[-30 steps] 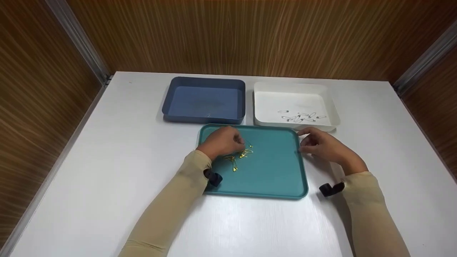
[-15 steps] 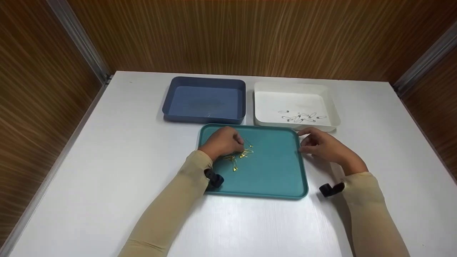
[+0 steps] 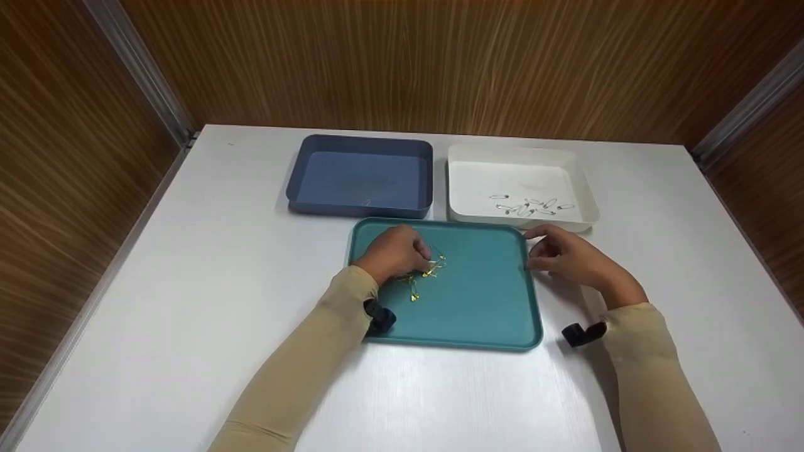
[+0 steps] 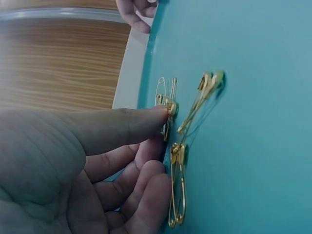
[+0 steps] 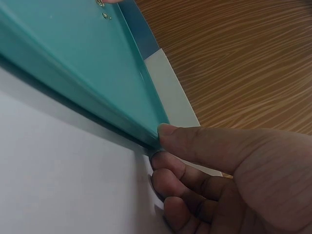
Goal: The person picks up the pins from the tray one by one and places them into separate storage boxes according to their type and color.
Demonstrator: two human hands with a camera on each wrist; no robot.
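The left hand [image 3: 392,251] pinches one of the small gold metal safety pins [image 4: 168,105] (thumb on its clasp) near the flat teal plastic tray's [image 3: 483,301] far-left corner; the right hand [image 3: 568,257], fingers curled, grips the tray's right rim.

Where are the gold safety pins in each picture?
Head: the gold safety pins lie left of middle on the green tray, at the left hand.
Left wrist: middle of the picture, at the fingertips.
Right wrist: only specks at the top edge.
Shared landmark: the green tray.
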